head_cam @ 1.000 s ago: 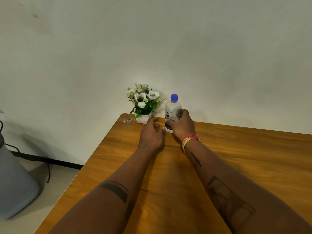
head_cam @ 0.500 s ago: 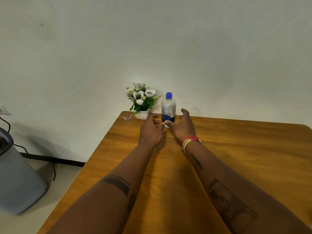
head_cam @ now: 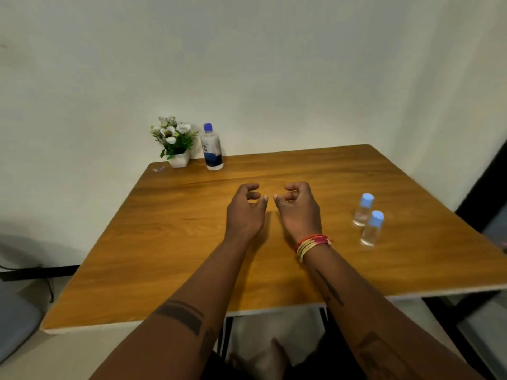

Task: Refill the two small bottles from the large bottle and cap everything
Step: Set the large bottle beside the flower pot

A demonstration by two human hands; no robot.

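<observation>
The large clear bottle (head_cam: pixel 211 147) with a blue cap and dark label stands upright at the table's far left, beside the flower pot. Two small clear bottles with light blue caps stand at the right: one farther (head_cam: pixel 363 210), one nearer (head_cam: pixel 372 229), close together. My left hand (head_cam: pixel 245 210) and my right hand (head_cam: pixel 298 209) hover over the middle of the wooden table (head_cam: pixel 164 242), fingers loosely curled and apart, holding nothing. Both hands are well apart from all three bottles.
A small white pot of white artificial flowers (head_cam: pixel 174 141) stands at the far left corner by the wall. A tiny clear scrap (head_cam: pixel 158 168) lies near that corner. A grey bin (head_cam: pixel 13 319) and black cable (head_cam: pixel 35 272) are on the floor at left.
My right hand has let go of the large bottle, which stands by the flowers. Both hands have drawn back to the table's middle. The view has shifted, bringing the two small bottles in.
</observation>
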